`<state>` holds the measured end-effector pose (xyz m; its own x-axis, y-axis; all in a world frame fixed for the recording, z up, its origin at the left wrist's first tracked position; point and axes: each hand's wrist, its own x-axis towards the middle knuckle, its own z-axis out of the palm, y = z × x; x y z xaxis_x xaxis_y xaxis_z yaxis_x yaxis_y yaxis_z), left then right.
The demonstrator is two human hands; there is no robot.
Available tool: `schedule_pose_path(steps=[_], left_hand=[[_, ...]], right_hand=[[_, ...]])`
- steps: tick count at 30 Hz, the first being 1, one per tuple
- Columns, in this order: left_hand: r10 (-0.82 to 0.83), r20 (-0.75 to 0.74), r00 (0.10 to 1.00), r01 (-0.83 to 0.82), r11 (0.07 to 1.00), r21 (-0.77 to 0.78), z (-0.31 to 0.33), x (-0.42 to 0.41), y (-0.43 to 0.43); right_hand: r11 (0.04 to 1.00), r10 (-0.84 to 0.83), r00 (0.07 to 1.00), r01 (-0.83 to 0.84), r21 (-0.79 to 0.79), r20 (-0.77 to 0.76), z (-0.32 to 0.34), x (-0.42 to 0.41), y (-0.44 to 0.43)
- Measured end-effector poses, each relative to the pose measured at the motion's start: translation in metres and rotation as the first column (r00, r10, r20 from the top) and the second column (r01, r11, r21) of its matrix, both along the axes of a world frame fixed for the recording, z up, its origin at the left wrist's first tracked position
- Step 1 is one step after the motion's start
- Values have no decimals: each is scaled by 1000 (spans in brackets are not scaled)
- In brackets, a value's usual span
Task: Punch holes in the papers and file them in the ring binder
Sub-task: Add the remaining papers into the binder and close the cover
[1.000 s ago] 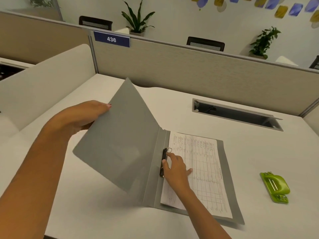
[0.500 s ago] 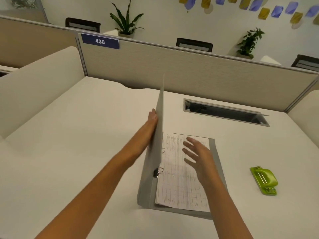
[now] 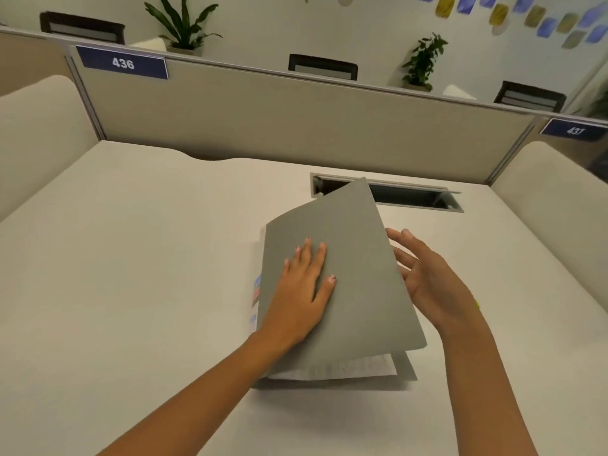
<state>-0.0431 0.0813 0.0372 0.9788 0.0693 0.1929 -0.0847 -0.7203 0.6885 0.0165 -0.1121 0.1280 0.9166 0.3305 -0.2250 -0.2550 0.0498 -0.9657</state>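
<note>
The grey ring binder [image 3: 355,245] lies on the white desk [image 3: 131,258], its front cover folded down almost flat over the papers. My left hand [image 3: 304,291] rests flat on the cover with fingers spread. My right hand [image 3: 427,278] hovers open at the cover's right edge, palm facing the binder, holding nothing. A strip of the white printed papers [image 3: 345,368] shows under the cover's near edge. Coloured tabs [image 3: 256,291] peek out on the left side. My right wrist hides nearly all of the green hole punch.
A cable slot [image 3: 411,195] is cut into the desk just behind the binder. Beige partition walls [image 3: 296,126] enclose the desk at the back and both sides, with number plates 436 [image 3: 123,63] and 437 [image 3: 574,130].
The cover stood upright half a second ago; my left hand has pushed it over to the right and down onto the papers. My right hand has pulled out from over the papers to the cover's edge.
</note>
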Motion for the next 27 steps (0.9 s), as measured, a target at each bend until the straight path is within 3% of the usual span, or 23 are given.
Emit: schedule_pose_path(steps=[2,5,12,16,21,24,27], left_hand=[[-10,-5,1000,11,987,160,-15,-1,-6],[-10,-51,999,24,956,292,-36,-2,-11],[30,-81,996,12,884,467,-64,3,-13],[39,-72,997,4,856,517,-74,4,-15],[32,-71,997,12,835,550,-81,4,-19],[32,-51,998,2,828,561,-85,3,-20],[27,-64,998,15,818,575,-91,3,-20]], right_hand=[[988,50,998,-45,-150,26,-12,6,-15],[929,-55,998,50,-367,-4,-39,19,-31],[647,-165,973,231,-726,163,-107,16,-18],[542,-162,951,310,-781,265,-130,0,1],[467,-19,871,441,-766,490,-157,-21,21],[419,77,840,461,-782,537,-175,-28,29],[305,159,816,495,-813,556,-188,-30,32]])
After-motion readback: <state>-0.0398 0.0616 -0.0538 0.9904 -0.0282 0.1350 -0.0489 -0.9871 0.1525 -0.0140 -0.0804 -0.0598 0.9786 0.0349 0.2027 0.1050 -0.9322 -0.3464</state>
